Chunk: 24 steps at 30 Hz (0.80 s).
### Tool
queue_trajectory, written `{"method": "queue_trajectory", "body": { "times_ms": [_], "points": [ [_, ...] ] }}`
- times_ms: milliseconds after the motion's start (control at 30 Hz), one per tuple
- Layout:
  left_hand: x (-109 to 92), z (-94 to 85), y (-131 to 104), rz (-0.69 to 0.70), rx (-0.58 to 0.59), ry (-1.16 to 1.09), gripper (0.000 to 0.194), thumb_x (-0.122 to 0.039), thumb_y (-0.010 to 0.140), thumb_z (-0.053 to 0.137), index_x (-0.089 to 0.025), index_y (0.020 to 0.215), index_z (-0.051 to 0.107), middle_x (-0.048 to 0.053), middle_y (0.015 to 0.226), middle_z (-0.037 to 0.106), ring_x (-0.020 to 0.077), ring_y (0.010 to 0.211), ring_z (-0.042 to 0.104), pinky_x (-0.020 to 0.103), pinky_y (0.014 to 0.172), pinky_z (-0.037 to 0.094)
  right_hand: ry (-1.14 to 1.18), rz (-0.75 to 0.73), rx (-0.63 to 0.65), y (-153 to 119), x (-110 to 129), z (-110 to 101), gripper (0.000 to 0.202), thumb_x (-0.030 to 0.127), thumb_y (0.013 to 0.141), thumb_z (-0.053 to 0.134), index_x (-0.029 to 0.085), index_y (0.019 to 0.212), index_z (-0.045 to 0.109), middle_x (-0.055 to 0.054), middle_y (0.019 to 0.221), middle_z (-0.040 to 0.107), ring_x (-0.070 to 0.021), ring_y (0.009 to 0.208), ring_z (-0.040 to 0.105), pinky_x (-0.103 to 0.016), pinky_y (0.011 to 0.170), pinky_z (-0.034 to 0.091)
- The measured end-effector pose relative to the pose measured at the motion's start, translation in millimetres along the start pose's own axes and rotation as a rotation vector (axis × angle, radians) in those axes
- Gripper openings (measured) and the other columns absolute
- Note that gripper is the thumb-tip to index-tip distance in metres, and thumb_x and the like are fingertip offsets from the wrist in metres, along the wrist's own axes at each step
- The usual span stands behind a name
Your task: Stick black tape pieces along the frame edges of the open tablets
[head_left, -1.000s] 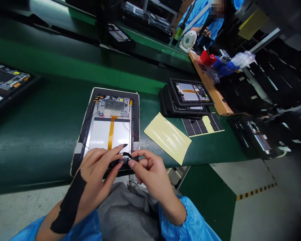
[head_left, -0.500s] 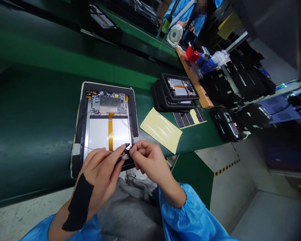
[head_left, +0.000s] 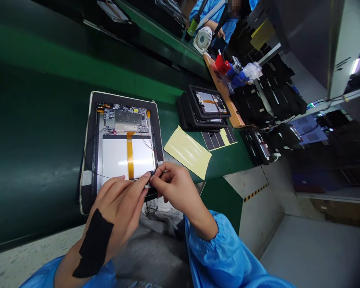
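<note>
An opened tablet [head_left: 114, 156] lies in a black foam tray [head_left: 86, 160] before me, its circuit board [head_left: 127, 120] at the far end and an orange ribbon cable [head_left: 130, 158] running over the silver battery. My left hand [head_left: 117, 208], with black tape across its back, rests over the tablet's near edge. Its fingers are bent, and a small black piece shows by its index fingertip. My right hand [head_left: 174, 186] pinches at the near right corner, its fingertips almost meeting the left ones. What sits in that pinch is too small and covered to name.
Right of the tray lies a yellow backing sheet [head_left: 188, 152], with a sheet of black strips [head_left: 219, 139] behind it. Stacked foam trays [head_left: 202, 110] hold another opened tablet. Farther off are a white fan [head_left: 203, 40] and a co-worker in blue [head_left: 216, 18].
The view has shifted slightly, so the bench things sit a little farther left. My right fingertips have come closer to the left index finger, and less of the black piece shows.
</note>
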<state>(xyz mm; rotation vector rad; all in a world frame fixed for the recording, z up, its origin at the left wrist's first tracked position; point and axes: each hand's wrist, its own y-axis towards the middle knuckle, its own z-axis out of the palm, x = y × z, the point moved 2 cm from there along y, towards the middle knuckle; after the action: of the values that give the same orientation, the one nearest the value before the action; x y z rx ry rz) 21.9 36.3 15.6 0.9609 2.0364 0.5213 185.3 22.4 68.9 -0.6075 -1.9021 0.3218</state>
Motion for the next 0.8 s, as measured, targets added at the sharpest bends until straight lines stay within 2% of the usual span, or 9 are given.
{"method": "queue_trajectory", "body": {
  "times_ms": [100, 233, 333, 467, 533, 633, 700, 800],
  "points": [
    [-1.5, -7.1, -1.4, -0.031, 0.012, -0.055, 0.054, -0.004, 0.102, 0.064, -0.015, 0.153, 0.051, 0.011, 0.112, 0.075, 0.0256, 0.1, 0.067, 0.044, 0.103, 0.053, -0.031, -0.025, -0.034, -0.3, -1.3, -0.5, 0.02, 0.025, 0.088, 0.074, 0.022, 0.075, 0.059, 0.006, 0.054, 0.059, -0.0107, 0.048, 0.053, -0.021, 0.048, 0.034],
    [0.8, -32.1, -3.6, -0.098, -0.009, -0.082, 0.034, -0.013, 0.106, 0.062, -0.024, 0.138, 0.062, 0.006, 0.11, 0.074, 0.0253, 0.099, 0.067, 0.046, 0.1, 0.053, -0.016, -0.039, -0.047, -1.9, -4.1, 0.4, 0.02, 0.029, 0.09, 0.075, 0.022, 0.077, 0.06, 0.005, 0.054, 0.059, -0.0115, 0.049, 0.052, -0.022, 0.05, 0.035],
    [5.3, -41.8, 2.1, -0.062, 0.028, -0.04, 0.026, -0.02, 0.108, 0.058, -0.026, 0.133, 0.064, 0.005, 0.108, 0.075, 0.0257, 0.099, 0.068, 0.048, 0.102, 0.052, -0.016, -0.044, -0.05, -3.0, -4.8, 2.7, 0.021, 0.029, 0.091, 0.075, 0.023, 0.077, 0.06, 0.006, 0.053, 0.059, -0.0116, 0.047, 0.052, -0.022, 0.05, 0.035],
    [16.9, -29.9, 15.3, 0.116, 0.195, -0.082, 0.047, -0.011, 0.108, 0.05, -0.026, 0.152, 0.052, 0.005, 0.112, 0.077, 0.0233, 0.107, 0.07, 0.047, 0.112, 0.048, -0.01, -0.069, -0.076, -2.3, -6.3, 3.4, 0.015, 0.022, 0.089, 0.073, 0.022, 0.08, 0.061, 0.007, 0.054, 0.06, -0.0099, 0.045, 0.052, -0.021, 0.048, 0.035],
    [28.8, -24.3, 20.0, 0.152, 0.267, -0.113, 0.05, -0.014, 0.109, 0.048, -0.028, 0.157, 0.049, 0.006, 0.116, 0.077, 0.0245, 0.11, 0.069, 0.048, 0.113, 0.047, 0.062, -0.062, -0.043, -0.8, -8.8, 0.7, 0.013, 0.024, 0.091, 0.072, 0.022, 0.082, 0.062, 0.008, 0.053, 0.06, -0.0084, 0.042, 0.051, -0.02, 0.046, 0.036],
    [49.3, -24.7, 25.7, 0.174, 0.314, -0.12, 0.045, -0.023, 0.11, 0.048, -0.031, 0.154, 0.055, 0.005, 0.123, 0.075, 0.0269, 0.11, 0.069, 0.049, 0.112, 0.049, 0.253, -0.001, 0.118, 1.1, -14.6, -5.5, 0.019, 0.036, 0.092, 0.072, 0.02, 0.086, 0.063, 0.007, 0.054, 0.063, -0.0077, 0.04, 0.051, -0.019, 0.043, 0.038],
    [58.2, -26.8, 29.4, 0.176, 0.343, -0.13, 0.042, -0.028, 0.11, 0.049, -0.033, 0.149, 0.06, 0.004, 0.123, 0.075, 0.0279, 0.11, 0.069, 0.049, 0.107, 0.051, 0.352, 0.034, 0.19, 1.1, -18.5, -9.2, 0.024, 0.041, 0.089, 0.076, 0.019, 0.089, 0.066, 0.007, 0.055, 0.064, -0.0077, 0.04, 0.052, -0.018, 0.042, 0.039],
    [57.0, -25.3, 33.8, 0.107, 0.356, -0.176, 0.035, -0.035, 0.109, 0.049, -0.036, 0.138, 0.07, 0.002, 0.11, 0.075, 0.0269, 0.103, 0.068, 0.048, 0.103, 0.054, 0.405, 0.041, 0.163, -0.3, -22.1, -10.1, 0.026, 0.041, 0.085, 0.08, 0.018, 0.088, 0.068, 0.006, 0.055, 0.065, -0.0071, 0.04, 0.052, -0.017, 0.041, 0.039]
  ]
}}
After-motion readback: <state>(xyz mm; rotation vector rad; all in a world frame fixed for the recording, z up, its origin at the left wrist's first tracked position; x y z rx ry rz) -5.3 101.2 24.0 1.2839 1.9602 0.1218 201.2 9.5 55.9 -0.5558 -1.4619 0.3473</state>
